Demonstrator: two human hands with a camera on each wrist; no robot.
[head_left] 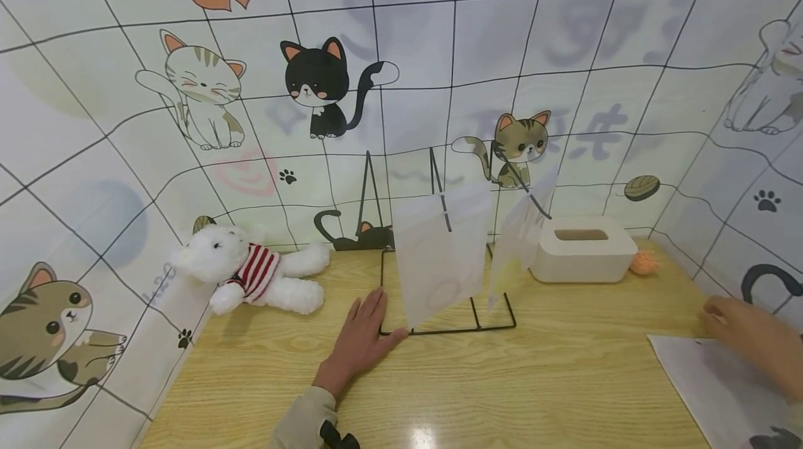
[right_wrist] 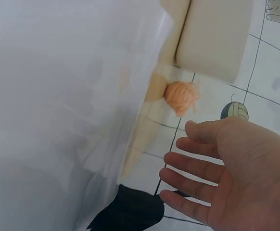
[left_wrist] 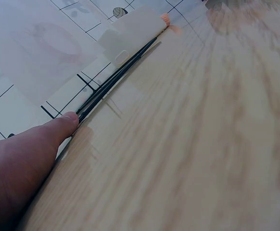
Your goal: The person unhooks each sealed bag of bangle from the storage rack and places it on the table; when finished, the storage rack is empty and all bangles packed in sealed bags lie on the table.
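My left hand [head_left: 362, 339] lies flat with spread fingers at the front left corner of a black wire rack [head_left: 452, 331]. In the left wrist view its thumb [left_wrist: 39, 142] touches the rack's low front wire. Two translucent white plastic sheets stand in the rack: a broad one [head_left: 439, 261] facing front and a slanted one [head_left: 519, 247] on the right. My right hand [head_left: 753, 337] is at the far right over another whitish sheet [head_left: 696, 379]. The right wrist view shows its fingers loosely extended, holding nothing, beside that translucent sheet [right_wrist: 58, 120].
A white plush bear [head_left: 263, 268] in a striped shirt lies left of the rack. Behind right are a cream tissue box [head_left: 583, 254] and an orange yarn ball [head_left: 644, 263]. A cat-patterned cloth [head_left: 414, 31] encloses the wooden table [head_left: 502, 393] at back and sides.
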